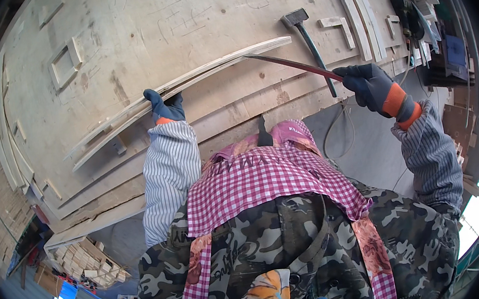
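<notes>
Long pale wooden strips (212, 60) lie slantwise along the near part of a plywood-topped workbench (179, 16). My left hand (166, 106), in a dark blue and orange work glove, is closed round them near their middle; the thumb shows on top, and some fingers are hidden. My right hand (368, 88), gloved alike, grips one end of a thin reddish-brown metal bar (301, 67). The bar's narrow dark tip meets the strips near their right end. Just beyond the bar lies a hammer (311, 42) with a dark head and a long bluish handle.
Small wooden frames (66, 64) and an L-shaped wooden piece (339, 29) sit on the board. Longer battens (353, 9) line its right side. A cable (340, 139) hangs below the bench edge. A bin of wood offcuts (88, 262) stands at lower left.
</notes>
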{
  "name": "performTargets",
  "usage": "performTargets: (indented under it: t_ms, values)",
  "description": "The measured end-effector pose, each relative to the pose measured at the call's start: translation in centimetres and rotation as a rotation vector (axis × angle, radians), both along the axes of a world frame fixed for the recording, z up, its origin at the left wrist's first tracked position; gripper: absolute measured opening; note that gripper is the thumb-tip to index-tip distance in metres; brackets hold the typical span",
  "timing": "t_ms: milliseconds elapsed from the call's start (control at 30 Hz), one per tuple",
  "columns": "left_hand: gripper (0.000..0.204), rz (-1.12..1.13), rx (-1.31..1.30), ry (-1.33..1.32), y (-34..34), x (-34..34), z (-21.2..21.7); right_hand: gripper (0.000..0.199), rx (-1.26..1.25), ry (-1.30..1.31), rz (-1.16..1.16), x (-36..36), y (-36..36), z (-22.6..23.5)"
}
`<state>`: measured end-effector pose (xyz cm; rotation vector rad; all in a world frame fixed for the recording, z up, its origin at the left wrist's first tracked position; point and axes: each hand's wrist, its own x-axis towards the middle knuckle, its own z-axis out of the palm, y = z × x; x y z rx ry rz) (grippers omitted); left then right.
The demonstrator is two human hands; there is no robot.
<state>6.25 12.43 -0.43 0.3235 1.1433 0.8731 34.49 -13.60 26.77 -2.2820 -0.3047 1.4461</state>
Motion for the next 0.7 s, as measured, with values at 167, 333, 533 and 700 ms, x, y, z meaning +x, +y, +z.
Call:
performTargets:
  t_ms: [167,333,533,700]
  values:
    - [0.069,-0.014,-0.011,0.164,0.2,0.0,0.8,0.033,-0.157,-0.018,0.204,0.9,4.0,1.8]
    - [0.062,-0.260,-0.150,0.315,2.0,0.0,2.8,0.026,-0.262,-0.209,0.380,1.5,8.6,2.3]
    - [0.063,-0.771,-0.201,0.633,3.0,-0.2,6.6,0.024,-0.359,-0.179,0.481,2.8,10.7,2.5]
    - [0.037,-1.055,0.929,1.248,2.4,0.8,9.4,0.026,-0.373,-0.181,0.520,3.2,10.8,2.8]
